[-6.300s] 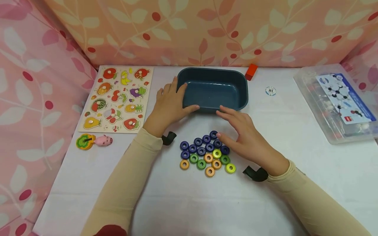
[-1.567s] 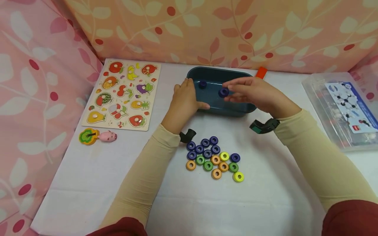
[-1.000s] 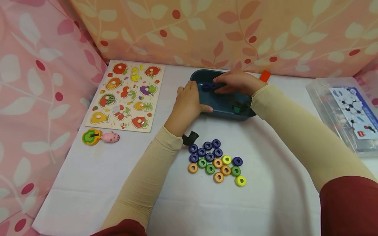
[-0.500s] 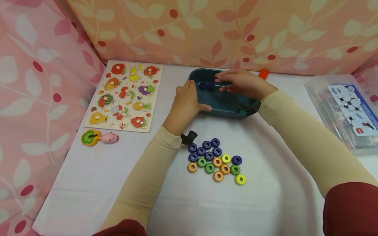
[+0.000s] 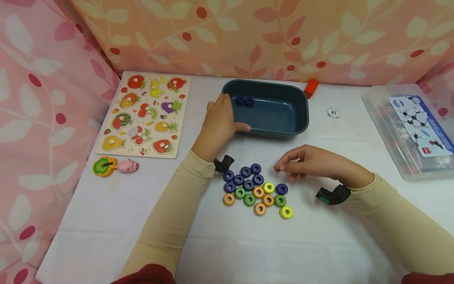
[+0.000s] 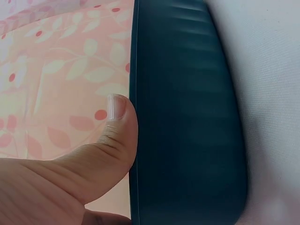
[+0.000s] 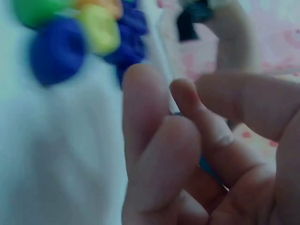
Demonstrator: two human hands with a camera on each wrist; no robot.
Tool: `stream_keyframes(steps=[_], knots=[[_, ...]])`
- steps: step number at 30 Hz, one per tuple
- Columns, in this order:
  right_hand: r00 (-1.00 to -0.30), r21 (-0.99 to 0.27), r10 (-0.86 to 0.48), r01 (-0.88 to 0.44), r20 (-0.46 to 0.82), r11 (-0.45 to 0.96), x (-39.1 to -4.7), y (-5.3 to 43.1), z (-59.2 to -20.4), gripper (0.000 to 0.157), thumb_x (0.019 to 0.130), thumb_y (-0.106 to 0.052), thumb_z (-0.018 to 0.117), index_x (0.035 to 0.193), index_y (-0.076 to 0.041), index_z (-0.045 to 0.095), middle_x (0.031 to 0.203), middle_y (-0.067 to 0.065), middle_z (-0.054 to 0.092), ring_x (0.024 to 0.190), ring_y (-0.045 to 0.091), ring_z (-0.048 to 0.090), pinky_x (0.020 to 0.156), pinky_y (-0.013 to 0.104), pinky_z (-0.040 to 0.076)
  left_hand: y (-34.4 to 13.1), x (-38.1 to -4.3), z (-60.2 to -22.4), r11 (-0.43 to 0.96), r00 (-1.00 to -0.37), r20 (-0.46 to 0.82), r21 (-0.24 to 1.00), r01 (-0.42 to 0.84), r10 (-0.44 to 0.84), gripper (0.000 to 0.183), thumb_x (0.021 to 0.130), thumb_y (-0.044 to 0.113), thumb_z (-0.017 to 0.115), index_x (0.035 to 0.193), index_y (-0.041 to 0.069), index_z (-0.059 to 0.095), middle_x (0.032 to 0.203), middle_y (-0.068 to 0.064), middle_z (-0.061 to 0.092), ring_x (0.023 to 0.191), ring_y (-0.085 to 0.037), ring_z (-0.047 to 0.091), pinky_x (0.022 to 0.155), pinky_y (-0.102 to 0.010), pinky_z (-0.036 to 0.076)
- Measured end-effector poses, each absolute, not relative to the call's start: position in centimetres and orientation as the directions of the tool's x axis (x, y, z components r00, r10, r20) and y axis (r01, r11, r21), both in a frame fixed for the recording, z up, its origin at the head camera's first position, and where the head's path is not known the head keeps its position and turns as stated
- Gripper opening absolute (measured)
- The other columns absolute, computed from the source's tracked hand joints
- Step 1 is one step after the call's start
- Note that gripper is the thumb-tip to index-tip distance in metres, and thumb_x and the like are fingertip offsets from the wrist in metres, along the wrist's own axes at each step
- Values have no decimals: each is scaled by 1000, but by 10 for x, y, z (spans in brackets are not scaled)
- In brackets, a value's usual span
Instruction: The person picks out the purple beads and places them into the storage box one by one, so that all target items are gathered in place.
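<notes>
My left hand (image 5: 217, 125) grips the near left corner of a dark teal plastic tub (image 5: 272, 132), its thumb (image 6: 123, 126) against the rim in the left wrist view. Inside, two purple rings lie side by side, the right-hand purple ring (image 5: 249, 101) close to its neighbour. My right hand (image 5: 312, 163) hovers over the table, fingers loosely bent and holding nothing. Left of its fingertips lies a group of small rings: purple rings (image 5: 239, 180), orange rings (image 5: 260, 209), green rings (image 5: 249, 199) and yellow rings (image 5: 286, 212). Blurred rings also show in the right wrist view.
A fruit puzzle board (image 5: 143, 114) lies at the left, with a tree piece (image 5: 104, 167) and pink pig (image 5: 127, 166) below it. A red block (image 5: 311, 88) sits behind the tub's right corner. At the right is a clear plastic case (image 5: 400, 157). Patterned curtains (image 5: 269, 43) enclose the table.
My right hand set a purple ring beside the other one in the tub, let go, and came back toward the loose rings. The left hand stays at the tub's corner.
</notes>
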State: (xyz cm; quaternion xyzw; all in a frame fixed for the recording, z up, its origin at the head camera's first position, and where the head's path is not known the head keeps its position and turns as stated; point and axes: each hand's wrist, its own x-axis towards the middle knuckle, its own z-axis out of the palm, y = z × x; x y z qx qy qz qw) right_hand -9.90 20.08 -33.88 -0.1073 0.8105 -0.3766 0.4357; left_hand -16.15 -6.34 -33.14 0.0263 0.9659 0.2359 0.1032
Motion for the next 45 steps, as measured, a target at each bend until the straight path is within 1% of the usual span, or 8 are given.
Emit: stream_keyframes(steps=[8,13,17,23,28,35,41,45], knots=[[-626,-724,-540,57,-562,688,-68,204,-370,25,83,-28,82,108,-24,77,110,0,74,62,14,58,66,26,45,-66,-162,-331,886,-976,-194,464,2,104,119,74,55,82,158,-1,20,167,-16,20,140,-36,33,119,-41,30],[-641,-738,-543,54,-542,673,-65,204,-377,23,84,-28,82,107,-25,78,115,-2,72,86,16,65,76,26,49,-65,-162,-331,888,-973,-202,459,5,110,119,74,54,82,158,-1,19,167,-16,19,141,-36,32,119,-40,29],[-641,-734,-548,36,-537,678,-66,205,-378,21,86,-29,80,106,-28,78,116,-5,71,109,19,59,89,31,48,-65,-162,-330,890,-972,-202,456,14,119,119,74,54,82,158,-2,18,167,-16,19,142,-36,31,119,-40,28],[-647,-718,-530,39,-548,695,-76,201,-368,22,86,-28,80,108,-25,78,117,-5,72,109,19,60,90,34,47,-66,-162,-330,887,-974,-190,461,20,122,119,74,54,82,158,-2,19,167,-16,20,139,-35,33,117,-40,30],[-706,-714,-466,79,-533,696,-98,194,-334,34,87,-36,79,117,-20,75,117,0,73,102,20,65,88,34,51,-65,-163,-331,887,-973,-201,461,11,116,119,74,53,83,158,-1,19,167,-16,19,140,-36,32,118,-40,29],[-803,-785,-352,216,-481,581,-157,181,-295,46,98,-37,64,139,-17,60,124,4,70,110,16,69,112,46,42,-63,-163,-331,889,-972,-203,458,9,115,118,74,54,83,158,-1,19,167,-16,20,138,-36,34,118,-40,31],[-758,-832,-363,422,-542,360,-219,159,-306,49,105,-23,53,150,-6,45,132,6,59,114,15,66,99,24,50,-64,-163,-330,896,-974,-198,443,13,112,118,74,56,81,158,-1,20,166,-17,21,139,-36,34,119,-40,31],[-698,-774,-337,583,-632,245,-242,147,-321,51,104,-18,53,152,-5,41,136,3,46,124,21,58,103,26,46,-64,-164,-331,898,-972,-207,439,8,110,119,75,56,80,158,-1,19,166,-16,21,139,-36,34,118,-40,32]])
